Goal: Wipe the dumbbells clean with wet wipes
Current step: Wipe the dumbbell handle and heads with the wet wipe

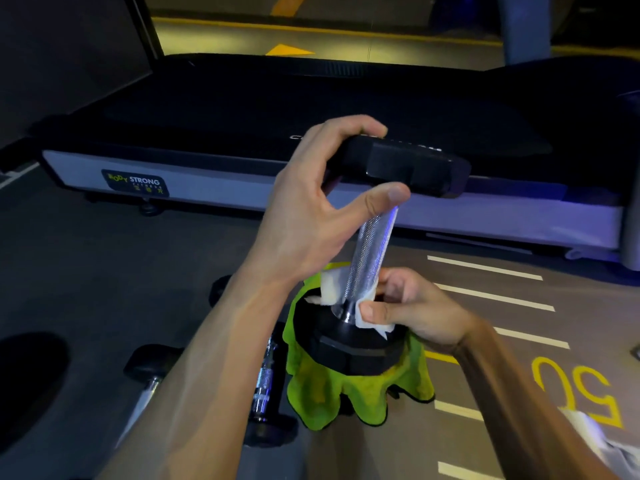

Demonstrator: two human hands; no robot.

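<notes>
On the green cloth (360, 393) I stand the heavy dumbbell (372, 251); my left hand (311, 209) grips its top, my right hand (412, 308) pinches the soft wet wipe (367, 318) round the bumpy bar.

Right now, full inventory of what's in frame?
upright dumbbell: 1, black heads, knurled silver handle, standing on end on the cloth
wet wipe: 1, white, wrapped round the handle's base
cloth: 1, lime green, on the floor
other dumbbells: 2, black and chrome, lying left of the cloth
treadmill: 1, black and grey, behind
floor markings: white lines, yellow number, right
left hand: grips the top head
right hand: fingers pinch the wipe
</notes>
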